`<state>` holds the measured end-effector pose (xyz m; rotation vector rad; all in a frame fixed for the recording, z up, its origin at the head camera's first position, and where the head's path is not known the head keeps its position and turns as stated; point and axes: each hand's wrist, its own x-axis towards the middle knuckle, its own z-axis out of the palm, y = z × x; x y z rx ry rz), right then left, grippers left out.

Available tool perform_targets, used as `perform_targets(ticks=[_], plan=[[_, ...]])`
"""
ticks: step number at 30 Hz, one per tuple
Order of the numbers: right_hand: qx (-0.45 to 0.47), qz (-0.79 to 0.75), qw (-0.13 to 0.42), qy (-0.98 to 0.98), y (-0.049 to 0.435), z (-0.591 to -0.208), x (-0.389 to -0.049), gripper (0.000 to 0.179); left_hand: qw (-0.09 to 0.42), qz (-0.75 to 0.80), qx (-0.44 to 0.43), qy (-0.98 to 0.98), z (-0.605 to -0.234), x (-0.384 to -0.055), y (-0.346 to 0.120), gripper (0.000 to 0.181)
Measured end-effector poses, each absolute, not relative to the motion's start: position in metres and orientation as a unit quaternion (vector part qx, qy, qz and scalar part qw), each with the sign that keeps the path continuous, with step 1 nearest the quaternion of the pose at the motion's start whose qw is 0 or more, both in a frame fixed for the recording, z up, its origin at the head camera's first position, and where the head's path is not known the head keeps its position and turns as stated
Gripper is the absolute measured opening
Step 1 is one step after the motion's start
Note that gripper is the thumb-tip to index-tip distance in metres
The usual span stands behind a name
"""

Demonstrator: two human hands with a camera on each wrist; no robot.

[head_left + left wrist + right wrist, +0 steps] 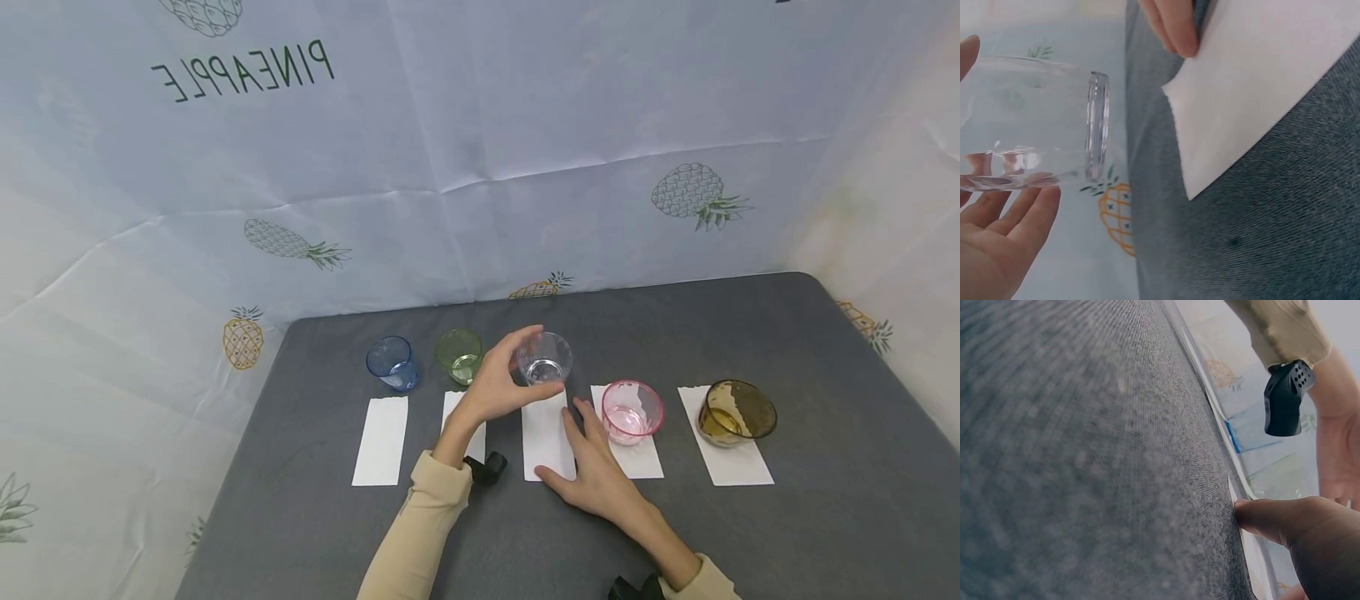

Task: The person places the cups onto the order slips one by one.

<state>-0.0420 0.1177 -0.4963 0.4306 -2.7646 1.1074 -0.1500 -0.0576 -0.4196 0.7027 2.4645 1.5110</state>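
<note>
Beige cloth sleeves [420, 525] lie nearest, left hand [492, 385] curled round a smooth clear glass [551, 358], right hand [596, 475] spread, touching white paper [545, 433].

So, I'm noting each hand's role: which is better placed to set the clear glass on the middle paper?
Likely the left hand: it holds the clear glass above the table, while the right hand touches the middle paper.
</note>
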Motion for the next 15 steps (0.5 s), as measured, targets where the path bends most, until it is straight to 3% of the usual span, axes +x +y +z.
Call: perform_targets(ticks=[15], plan=[[0.141,0.37,0.055,-0.917,0.118,-0.496,-0.042,0.09,0.092,0.502,0.254,0.821,-0.411,-0.136,-0.067,0.081]])
